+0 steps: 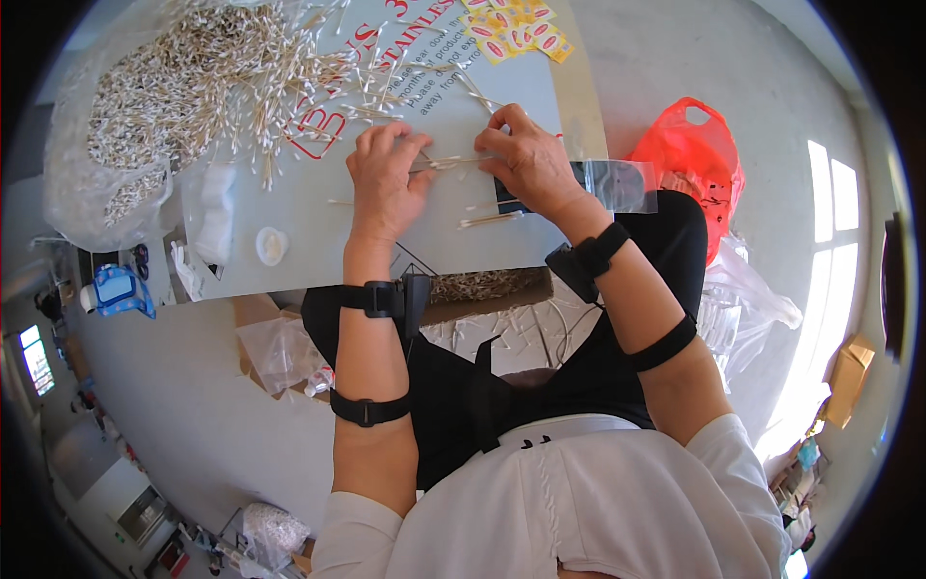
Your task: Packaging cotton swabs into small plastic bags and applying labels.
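Over the grey sheet-covered table [318, 256], a few wooden-stick cotton swabs [449, 163] lie crosswise between my hands. My right hand [532, 162] pinches them at their right ends with thumb and fingers. At their left ends is my left hand [384, 181], its fingers curved and its thumb and forefinger apart. Closer to me, a small group of swabs [490, 221] rests on the sheet. Beneath my right wrist lies a dark flat piece, partly hidden, beside a clear plastic sleeve [622, 185]. Loose swabs [475, 89] are scattered beyond my hands.
A large clear bag [72, 183] spills a heap of swabs [193, 87] at the far left. Nearby are a white round dish [272, 246] and white wrapped stack [215, 212]. Yellow labels [521, 31] lie at the back; a red plastic bag [690, 145] is at right.
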`<state>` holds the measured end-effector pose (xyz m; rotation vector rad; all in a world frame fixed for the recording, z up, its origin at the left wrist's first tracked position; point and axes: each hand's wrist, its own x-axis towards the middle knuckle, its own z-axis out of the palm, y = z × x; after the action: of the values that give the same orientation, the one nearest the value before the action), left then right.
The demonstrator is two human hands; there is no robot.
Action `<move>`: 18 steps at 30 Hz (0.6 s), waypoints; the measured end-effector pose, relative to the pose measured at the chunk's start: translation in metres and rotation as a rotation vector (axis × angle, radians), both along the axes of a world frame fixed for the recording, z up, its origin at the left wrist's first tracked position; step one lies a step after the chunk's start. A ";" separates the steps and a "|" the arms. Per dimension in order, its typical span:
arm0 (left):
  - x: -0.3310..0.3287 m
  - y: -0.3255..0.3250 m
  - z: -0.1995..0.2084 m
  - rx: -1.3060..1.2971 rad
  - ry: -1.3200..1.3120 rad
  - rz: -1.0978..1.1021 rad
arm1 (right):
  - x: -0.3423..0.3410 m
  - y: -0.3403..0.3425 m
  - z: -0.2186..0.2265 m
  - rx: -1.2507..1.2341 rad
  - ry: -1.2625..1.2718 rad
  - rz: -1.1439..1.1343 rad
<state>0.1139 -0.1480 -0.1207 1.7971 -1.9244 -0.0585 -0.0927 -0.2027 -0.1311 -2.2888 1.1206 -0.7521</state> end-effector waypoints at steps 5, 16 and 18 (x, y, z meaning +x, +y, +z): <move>0.014 -0.005 -0.009 0.031 0.038 -0.012 | -0.011 0.006 -0.007 0.035 -0.007 0.039; -0.018 0.011 -0.012 -0.085 0.175 0.026 | -0.018 0.033 0.004 0.136 -0.126 -0.033; -0.019 0.021 -0.012 -0.044 0.085 0.001 | -0.021 0.042 0.006 0.201 -0.229 -0.131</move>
<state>0.0950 -0.1269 -0.1324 1.7390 -1.8514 -0.0905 -0.1139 -0.1608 -0.1253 -1.9249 1.1876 -0.8838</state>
